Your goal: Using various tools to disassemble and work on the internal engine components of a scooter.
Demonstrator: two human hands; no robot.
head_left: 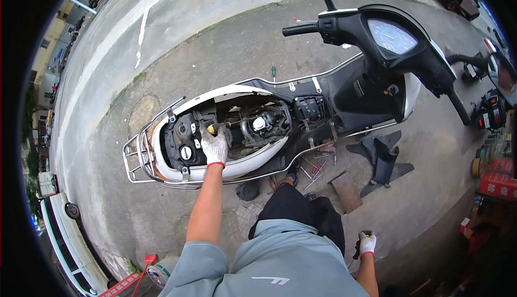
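A scooter (404,55) stands before me with its seat off and its white-rimmed bay (258,157) exposed. My left hand (214,145), in a whitish work glove with a red cuff, reaches into the bay. It is closed on a screwdriver (214,128) with a yellow and black handle. The screwdriver's shaft points right, toward a silver round-topped engine part (261,123); whether the tip touches anything I cannot tell. Low on my right side, my gloved right hand (367,241) is closed round a dark-handled tool (356,252) with a thin shaft pointing down.
A green-handled screwdriver (273,73) lies beyond the scooter. On the near side are scattered metal tools (316,172), a brown flat board (346,191), a black plastic panel (380,161) and a round black part (247,191). A metal rear rack (141,160) juts out left.
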